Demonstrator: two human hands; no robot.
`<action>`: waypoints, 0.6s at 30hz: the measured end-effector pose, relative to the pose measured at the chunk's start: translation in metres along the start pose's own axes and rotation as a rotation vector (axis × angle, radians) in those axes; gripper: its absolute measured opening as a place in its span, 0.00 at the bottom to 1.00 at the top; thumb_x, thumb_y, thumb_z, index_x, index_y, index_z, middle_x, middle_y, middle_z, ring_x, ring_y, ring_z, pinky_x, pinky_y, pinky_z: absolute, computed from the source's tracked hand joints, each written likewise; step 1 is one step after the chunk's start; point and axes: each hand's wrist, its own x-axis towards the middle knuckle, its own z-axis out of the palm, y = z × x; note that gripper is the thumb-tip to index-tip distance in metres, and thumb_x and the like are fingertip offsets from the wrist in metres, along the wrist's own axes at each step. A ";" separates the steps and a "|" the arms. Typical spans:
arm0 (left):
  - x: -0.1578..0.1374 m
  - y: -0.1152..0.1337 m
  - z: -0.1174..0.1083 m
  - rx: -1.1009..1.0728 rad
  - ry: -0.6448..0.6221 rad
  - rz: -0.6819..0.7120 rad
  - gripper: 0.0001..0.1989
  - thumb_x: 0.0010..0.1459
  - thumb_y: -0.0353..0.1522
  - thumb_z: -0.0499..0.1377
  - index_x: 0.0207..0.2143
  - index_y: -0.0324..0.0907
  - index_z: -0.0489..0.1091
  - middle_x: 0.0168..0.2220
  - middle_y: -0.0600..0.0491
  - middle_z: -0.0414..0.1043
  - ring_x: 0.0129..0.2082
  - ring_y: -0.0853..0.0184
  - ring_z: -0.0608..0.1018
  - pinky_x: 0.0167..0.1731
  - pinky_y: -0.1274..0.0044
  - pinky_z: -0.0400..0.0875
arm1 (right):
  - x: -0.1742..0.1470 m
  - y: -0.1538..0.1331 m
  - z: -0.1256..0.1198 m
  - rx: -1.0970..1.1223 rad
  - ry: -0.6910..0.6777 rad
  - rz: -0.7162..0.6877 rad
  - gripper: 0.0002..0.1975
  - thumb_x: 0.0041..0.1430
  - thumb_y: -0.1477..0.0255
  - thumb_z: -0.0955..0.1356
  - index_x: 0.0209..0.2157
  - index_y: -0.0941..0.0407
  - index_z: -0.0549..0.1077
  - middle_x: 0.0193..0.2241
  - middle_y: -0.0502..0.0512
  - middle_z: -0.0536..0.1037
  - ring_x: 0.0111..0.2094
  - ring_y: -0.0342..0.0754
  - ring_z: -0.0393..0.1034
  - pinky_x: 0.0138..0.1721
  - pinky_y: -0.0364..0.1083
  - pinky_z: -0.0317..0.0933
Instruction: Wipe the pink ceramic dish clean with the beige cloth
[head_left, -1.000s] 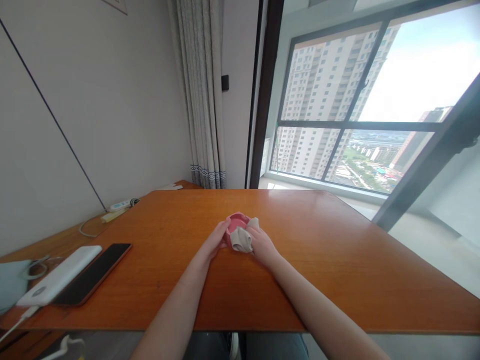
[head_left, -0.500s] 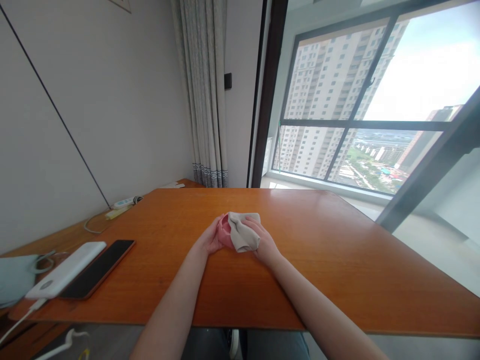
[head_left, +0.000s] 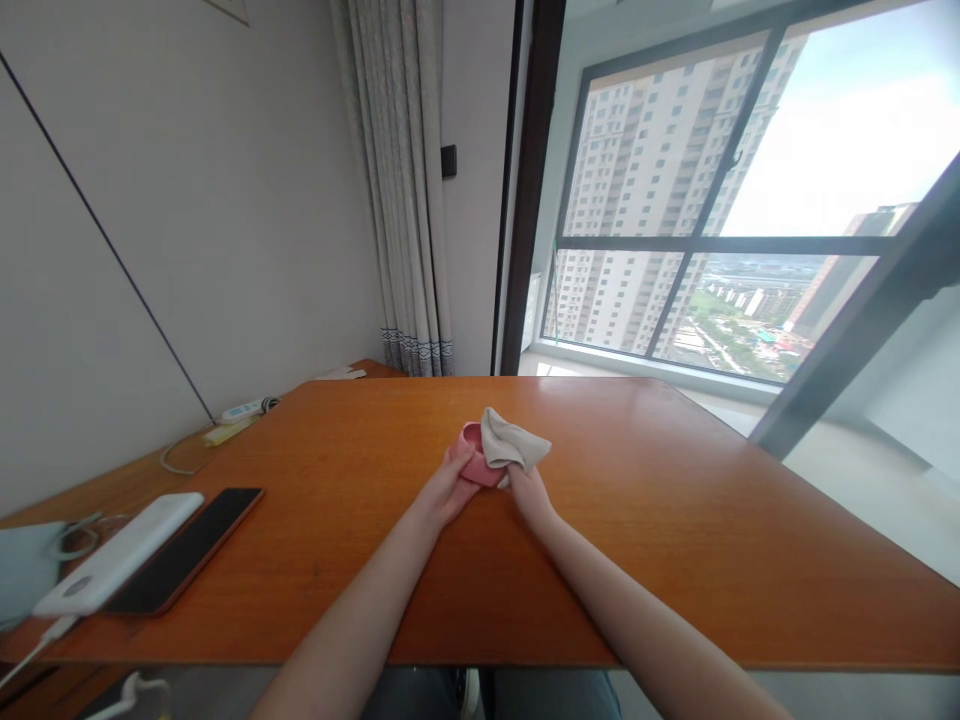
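Note:
A small pink bowl-like container (head_left: pixel 480 470) is tilted above the middle of the table, its hollow inside partly showing. My left hand (head_left: pixel 450 488) grips it at the near left side, thumb on the outer wall. A light grey cloth (head_left: pixel 514 443) lies over the container's right rim. My right hand (head_left: pixel 528 490) is closed on the cloth and presses it against the right side of the container. Some of the right fingers are hidden under the cloth.
On the brown wooden table (head_left: pixel 675 520), a black phone (head_left: pixel 184 550) lies beside a white power bank (head_left: pixel 120 555) with a cable plugged in. A power strip (head_left: pixel 244 411) sits by the wall at the far left. A window (head_left: pixel 705 240) is beyond the table.
The container and both hands have shifted slightly right. My right hand has moved from on top of the cloth to below it, and the cloth now sticks out to the upper right.

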 end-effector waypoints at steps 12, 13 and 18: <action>-0.013 0.014 0.009 0.256 -0.010 -0.482 0.31 0.53 0.51 0.53 0.55 0.44 0.62 0.47 0.43 0.72 0.38 0.60 0.77 0.32 0.71 0.74 | 0.019 -0.014 -0.040 0.206 -0.081 0.121 0.16 0.48 0.63 0.69 0.39 0.56 0.74 0.42 0.57 0.77 0.47 0.55 0.69 0.53 0.55 0.58; -0.013 0.012 0.010 0.241 0.017 -0.461 0.31 0.54 0.50 0.53 0.55 0.43 0.62 0.46 0.43 0.72 0.38 0.60 0.77 0.32 0.71 0.74 | 0.018 -0.015 -0.039 0.181 -0.084 0.100 0.17 0.50 0.62 0.68 0.40 0.56 0.74 0.42 0.56 0.77 0.48 0.55 0.68 0.54 0.55 0.57; -0.010 0.001 0.013 0.132 0.108 -0.250 0.29 0.54 0.46 0.56 0.55 0.43 0.60 0.50 0.42 0.69 0.43 0.59 0.76 0.38 0.70 0.74 | 0.012 -0.016 -0.027 0.027 -0.058 -0.002 0.20 0.53 0.61 0.64 0.45 0.56 0.72 0.45 0.56 0.75 0.53 0.55 0.63 0.57 0.56 0.53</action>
